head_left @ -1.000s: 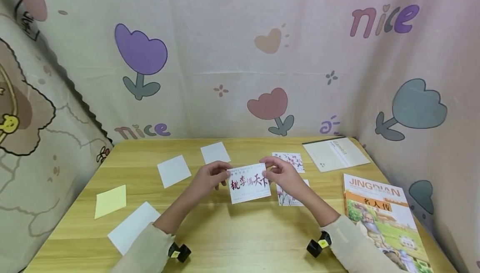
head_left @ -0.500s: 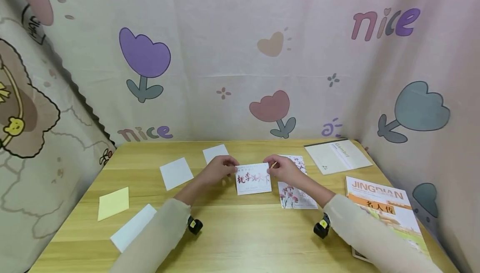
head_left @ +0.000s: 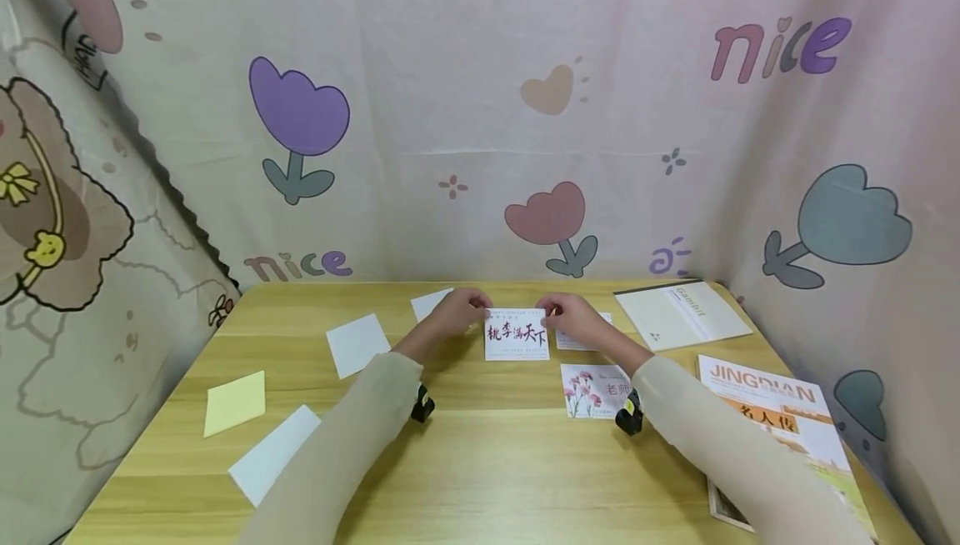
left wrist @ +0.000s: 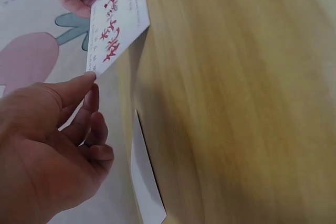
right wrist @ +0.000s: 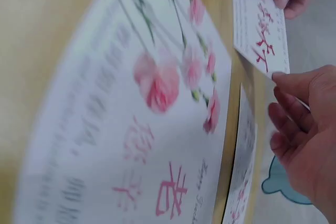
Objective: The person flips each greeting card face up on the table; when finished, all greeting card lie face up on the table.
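Note:
A white card (head_left: pixel 516 334) with large red Chinese characters is held between both hands near the back of the table. My left hand (head_left: pixel 459 313) pinches its upper left corner with thumb and fingertips. The right hand (head_left: pixel 576 320) pinches the upper right corner. In the left wrist view the card (left wrist: pixel 118 24) tilts up from the wood; I cannot tell whether its lower edge touches. Just right of it lies another card (head_left: pixel 573 343), partly hidden by the right hand. Closer to me is a pink carnation card (head_left: pixel 592 391), large in the right wrist view.
On the left lie two white squares (head_left: pixel 357 345) (head_left: pixel 429 302), a yellow paper (head_left: pixel 236 403) and a white rectangle (head_left: pixel 273 453). At the right are a Gambit notepad (head_left: pixel 682 314) and a picture-covered book (head_left: pixel 787 412), partly under the right sleeve. A patterned curtain (head_left: pixel 420 220) stands behind the table (head_left: pixel 480 462).
Both hands have carried the red-lettered card away from me and slightly right, keeping their corner grips. The carnation card shows more fully now. The head view has shifted slightly.

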{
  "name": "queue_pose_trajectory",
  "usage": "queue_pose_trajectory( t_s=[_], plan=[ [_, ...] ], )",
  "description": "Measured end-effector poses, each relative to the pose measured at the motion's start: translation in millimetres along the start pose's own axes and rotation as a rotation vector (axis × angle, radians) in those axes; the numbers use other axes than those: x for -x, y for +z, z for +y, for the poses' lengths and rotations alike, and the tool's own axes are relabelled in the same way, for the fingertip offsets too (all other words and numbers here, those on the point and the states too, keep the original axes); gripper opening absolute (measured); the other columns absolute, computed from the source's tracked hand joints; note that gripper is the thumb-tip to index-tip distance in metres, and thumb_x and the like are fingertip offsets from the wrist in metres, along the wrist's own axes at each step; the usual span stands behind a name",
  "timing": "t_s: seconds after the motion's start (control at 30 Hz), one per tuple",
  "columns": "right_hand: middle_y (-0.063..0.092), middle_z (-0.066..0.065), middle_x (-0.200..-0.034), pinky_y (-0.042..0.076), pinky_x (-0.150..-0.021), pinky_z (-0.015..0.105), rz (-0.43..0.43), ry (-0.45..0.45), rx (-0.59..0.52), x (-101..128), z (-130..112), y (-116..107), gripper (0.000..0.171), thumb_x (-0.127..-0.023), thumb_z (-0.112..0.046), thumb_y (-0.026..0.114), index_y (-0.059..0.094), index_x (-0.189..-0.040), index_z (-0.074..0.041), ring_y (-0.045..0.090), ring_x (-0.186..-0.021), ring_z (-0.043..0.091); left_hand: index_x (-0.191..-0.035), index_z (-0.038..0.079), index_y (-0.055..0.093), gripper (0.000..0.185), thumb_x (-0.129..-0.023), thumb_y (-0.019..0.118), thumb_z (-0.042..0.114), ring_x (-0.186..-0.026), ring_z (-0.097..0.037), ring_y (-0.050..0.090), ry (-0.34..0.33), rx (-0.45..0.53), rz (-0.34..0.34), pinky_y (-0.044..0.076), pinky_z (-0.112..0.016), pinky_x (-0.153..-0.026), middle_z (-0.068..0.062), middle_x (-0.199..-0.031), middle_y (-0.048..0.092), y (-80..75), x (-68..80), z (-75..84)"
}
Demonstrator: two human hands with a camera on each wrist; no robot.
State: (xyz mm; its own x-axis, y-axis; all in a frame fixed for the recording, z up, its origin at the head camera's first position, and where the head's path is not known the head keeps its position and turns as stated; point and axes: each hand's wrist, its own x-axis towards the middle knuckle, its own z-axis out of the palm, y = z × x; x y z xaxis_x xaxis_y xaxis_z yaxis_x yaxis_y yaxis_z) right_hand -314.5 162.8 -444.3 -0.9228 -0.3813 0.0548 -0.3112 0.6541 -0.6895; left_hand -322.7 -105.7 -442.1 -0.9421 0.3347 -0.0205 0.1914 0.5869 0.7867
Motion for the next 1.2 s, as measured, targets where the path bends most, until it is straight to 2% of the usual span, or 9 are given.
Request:
queue_pose_trajectory(
  t_s=[0.27, 0.5, 0.8, 1.2],
  plan=[
    [0.064, 0.003, -0.104, 0.047, -0.082, 0.034, -0.034, 0.066, 0.004, -9, 11, -3, 0.024, -0.098, -0.015, 0.065, 0.069, -0.122, -0.015, 0.055, -0.093, 0.020, -0.108, 0.006, 0.070, 0.012, -0.099, 0.063, 0.011, -0.091, -0.018, 0.056, 0.019, -0.008, -0.024, 0.048, -0.031, -0.079, -0.005, -0.100, 0.065, 1.0, -13.2, -4.4],
    [0.065, 0.003, -0.106, 0.048, -0.088, 0.037, -0.033, 0.076, 0.002, -18, 18, -5, 0.025, -0.097, -0.015, 0.066, 0.069, -0.122, -0.014, 0.057, -0.095, 0.020, -0.107, 0.005, 0.070, 0.011, -0.099, 0.063, 0.010, -0.079, -0.017, 0.056, -0.010, 0.006, -0.021, 0.049, -0.026, -0.067, -0.006, -0.098, 0.065, 7.3, -22.8, -11.2],
    [0.065, 0.004, -0.106, 0.048, -0.090, 0.038, -0.022, 0.121, 0.023, -29, 27, -3, 0.022, -0.095, -0.015, 0.069, 0.071, -0.117, -0.015, 0.058, -0.095, 0.022, -0.108, 0.007, 0.069, 0.012, -0.101, 0.060, 0.012, -0.080, -0.019, 0.055, -0.036, 0.014, -0.026, 0.048, -0.026, -0.065, -0.007, -0.107, 0.066, 10.3, -22.6, -5.9],
    [0.065, 0.006, -0.111, 0.047, -0.094, 0.041, -0.049, 0.128, 0.046, -32, 23, -2, 0.021, -0.095, -0.016, 0.069, 0.071, -0.116, -0.013, 0.057, -0.099, 0.023, -0.105, 0.011, 0.070, 0.011, -0.101, 0.060, 0.014, -0.092, -0.019, 0.059, -0.084, -0.069, -0.030, 0.051, -0.032, -0.079, -0.003, -0.105, 0.066, 8.4, -24.0, -4.0]
  ],
)
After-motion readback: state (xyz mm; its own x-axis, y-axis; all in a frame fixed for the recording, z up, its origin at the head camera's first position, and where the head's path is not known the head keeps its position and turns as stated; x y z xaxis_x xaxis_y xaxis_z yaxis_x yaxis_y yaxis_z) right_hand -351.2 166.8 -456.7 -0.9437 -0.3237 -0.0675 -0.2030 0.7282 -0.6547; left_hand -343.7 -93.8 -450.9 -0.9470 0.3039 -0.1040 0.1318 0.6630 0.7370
